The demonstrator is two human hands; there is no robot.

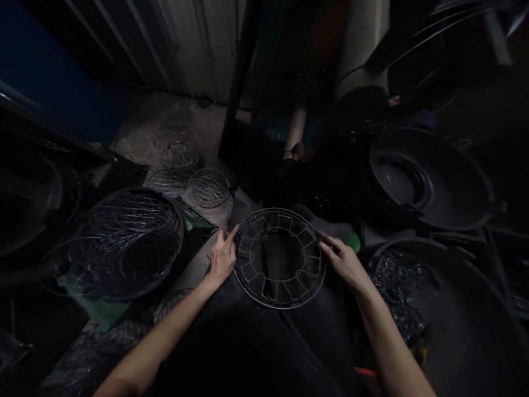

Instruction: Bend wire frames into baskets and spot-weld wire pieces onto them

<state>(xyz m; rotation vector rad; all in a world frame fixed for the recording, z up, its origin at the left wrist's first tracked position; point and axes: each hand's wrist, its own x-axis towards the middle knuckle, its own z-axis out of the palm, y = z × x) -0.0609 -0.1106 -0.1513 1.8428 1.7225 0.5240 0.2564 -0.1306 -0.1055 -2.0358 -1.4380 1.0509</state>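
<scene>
A round wire frame (303, 300), with an outer ring and a wavy wire looping around its inside, is held level above my dark-clothed lap. My left hand (223, 255) grips its left rim, with the fingers closed on the wire. On the opposite side, my right hand (339, 255) pinches the right rim between thumb and fingers. Through the open middle of the frame only dark cloth shows.
To the left, a black tub (182, 242) holds many thin wire rings. A wire basket of short rods (209, 187) stands on the floor beyond. At right, a large basin (467, 309) contains small bent wire pieces, with another round basin (458, 165) behind it. Machinery rises ahead.
</scene>
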